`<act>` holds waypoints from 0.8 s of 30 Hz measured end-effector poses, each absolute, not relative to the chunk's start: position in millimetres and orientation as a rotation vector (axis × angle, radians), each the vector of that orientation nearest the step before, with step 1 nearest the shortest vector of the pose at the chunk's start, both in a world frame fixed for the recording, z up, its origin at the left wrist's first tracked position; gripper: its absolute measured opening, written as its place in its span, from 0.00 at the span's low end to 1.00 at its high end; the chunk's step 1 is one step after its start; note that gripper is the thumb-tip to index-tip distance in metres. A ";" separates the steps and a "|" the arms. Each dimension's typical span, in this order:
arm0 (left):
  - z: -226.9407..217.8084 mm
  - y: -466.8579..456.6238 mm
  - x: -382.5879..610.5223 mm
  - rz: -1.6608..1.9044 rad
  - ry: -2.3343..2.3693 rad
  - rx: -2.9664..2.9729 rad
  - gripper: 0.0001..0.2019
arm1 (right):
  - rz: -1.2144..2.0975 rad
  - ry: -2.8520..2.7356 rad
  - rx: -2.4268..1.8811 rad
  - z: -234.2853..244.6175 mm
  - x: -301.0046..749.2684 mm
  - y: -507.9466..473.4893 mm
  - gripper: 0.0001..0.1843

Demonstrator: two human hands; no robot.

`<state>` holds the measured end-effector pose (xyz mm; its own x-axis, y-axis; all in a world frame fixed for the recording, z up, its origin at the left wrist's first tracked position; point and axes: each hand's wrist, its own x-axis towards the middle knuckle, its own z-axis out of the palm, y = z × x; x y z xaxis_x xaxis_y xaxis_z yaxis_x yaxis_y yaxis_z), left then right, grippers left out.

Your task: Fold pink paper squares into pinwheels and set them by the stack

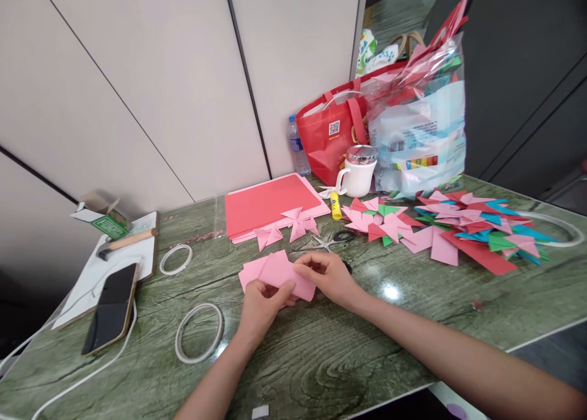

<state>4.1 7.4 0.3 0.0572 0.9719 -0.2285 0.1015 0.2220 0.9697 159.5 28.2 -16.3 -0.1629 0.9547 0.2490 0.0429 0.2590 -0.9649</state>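
Both my hands hold a piece of pink paper (280,274) above the table. My left hand (265,304) pinches its lower edge between thumb and fingers. At its right end, the thumb and fingertips of my right hand (328,276) are closed on the paper. More pink paper (246,278) shows behind the held piece; whether it is held too, I cannot tell. Just beyond lie folded pink paper shapes (299,223) and scissors (326,243) with black handles, partly hidden by my right hand. A stack of red and pink sheets (270,205) rests farther back.
Tape rolls (199,333) and a phone (111,310) with a cable lie left, near a hammer (131,241). Folded coloured papers (477,218) are heaped right. A yellow glue stick (335,206), white mug (359,176), bottle (299,148), red bag (321,139) and plastic bag (419,139) stand behind.
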 end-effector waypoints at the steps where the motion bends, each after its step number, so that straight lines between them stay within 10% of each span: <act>1: -0.2 7.6 3.7 0.938 1.334 1.129 0.13 | 1.102 -1.470 -0.985 -16.3 159.2 28.1 0.09; 24: 2.6 14.6 -5.4 1.112 1.212 1.060 0.10 | 1.168 -1.427 -1.012 -17.8 161.9 30.7 0.09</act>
